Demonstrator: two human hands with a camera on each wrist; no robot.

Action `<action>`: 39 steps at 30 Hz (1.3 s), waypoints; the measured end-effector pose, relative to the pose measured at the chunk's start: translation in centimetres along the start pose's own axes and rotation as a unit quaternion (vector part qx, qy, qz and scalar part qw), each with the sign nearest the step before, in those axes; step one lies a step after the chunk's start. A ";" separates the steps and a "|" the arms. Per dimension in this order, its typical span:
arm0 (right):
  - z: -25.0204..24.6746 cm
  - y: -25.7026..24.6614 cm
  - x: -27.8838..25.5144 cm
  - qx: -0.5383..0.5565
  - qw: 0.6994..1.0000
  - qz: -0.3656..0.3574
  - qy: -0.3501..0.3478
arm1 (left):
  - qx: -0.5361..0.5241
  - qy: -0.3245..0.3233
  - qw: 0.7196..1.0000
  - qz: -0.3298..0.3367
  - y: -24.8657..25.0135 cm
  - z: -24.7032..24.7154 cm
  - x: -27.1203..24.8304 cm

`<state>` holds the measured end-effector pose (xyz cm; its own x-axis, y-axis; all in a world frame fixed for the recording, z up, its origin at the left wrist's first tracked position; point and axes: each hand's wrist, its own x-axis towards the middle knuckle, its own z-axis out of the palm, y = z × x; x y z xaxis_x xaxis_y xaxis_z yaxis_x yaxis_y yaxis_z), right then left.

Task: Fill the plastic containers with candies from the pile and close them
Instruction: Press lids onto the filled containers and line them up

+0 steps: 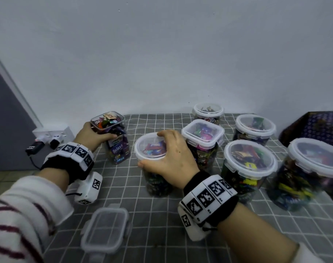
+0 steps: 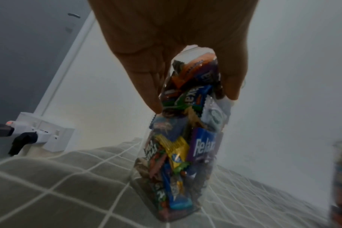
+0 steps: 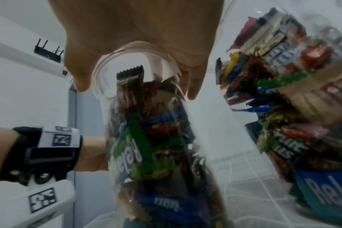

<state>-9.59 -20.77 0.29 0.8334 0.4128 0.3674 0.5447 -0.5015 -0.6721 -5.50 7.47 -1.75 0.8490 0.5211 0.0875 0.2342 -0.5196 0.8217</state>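
Note:
My left hand [image 1: 97, 133] grips the top of a tall square container [image 1: 117, 147] at the back left. The container is packed with wrapped candies and has no lid. The left wrist view shows fingers and thumb of that hand [image 2: 194, 98] pinching the container [image 2: 182, 146] from both sides. My right hand [image 1: 161, 150] lies over the white lid of a round candy-filled container [image 1: 144, 147] in the middle, fingers curled over the rim and thumb on the near side. In the right wrist view that hand [image 3: 138, 89] wraps the round container [image 3: 150, 138]. A loose square lid [image 1: 106, 228] lies near the front.
Several closed, filled containers stand to the right: a square one [image 1: 202, 133], round ones [image 1: 208, 111] [image 1: 255, 128] [image 1: 250, 160] and a large one [image 1: 317, 158]. A dark patterned box [image 1: 317, 126] sits at the far right. A power strip [image 1: 53, 135] lies left of the checked cloth [image 1: 161, 224].

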 end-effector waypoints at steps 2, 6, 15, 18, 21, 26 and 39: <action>-0.2 -0.3 -0.1 -0.039 0.999 -0.007 -0.011 | 0.002 -0.017 1.000 0.016 0.1 -0.8 -1.8; -0.3 -0.9 -0.9 -0.175 0.983 -0.052 0.028 | 0.018 -0.053 0.998 0.029 0.4 -2.3 -5.6; 4.4 -6.4 -5.1 -0.189 0.939 -0.250 -0.143 | -0.005 -0.098 0.995 0.036 0.2 -3.0 -10.0; 6.7 -5.6 -5.2 -0.247 0.888 -0.114 -0.372 | -0.020 -0.124 0.992 0.034 0.1 -3.2 -10.6; 7.9 -4.7 -4.9 -0.241 0.854 -0.051 -0.459 | -0.037 -0.143 0.989 0.031 0.3 -3.2 -11.6; 8.0 -5.2 -5.0 -0.250 0.849 -0.064 -0.462 | -0.059 -0.159 0.985 0.032 0.6 -3.0 -13.0; -4.7 -8.5 -5.4 -0.089 0.955 -0.097 -0.267 | -0.024 -0.254 0.965 0.063 1.9 -3.1 -15.5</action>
<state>-18.31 -22.28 7.00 0.5743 0.8163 0.0622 0.7315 -0.4775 -0.4868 -19.73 0.49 0.19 0.9947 0.0503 -0.0893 0.1024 -0.5189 0.8487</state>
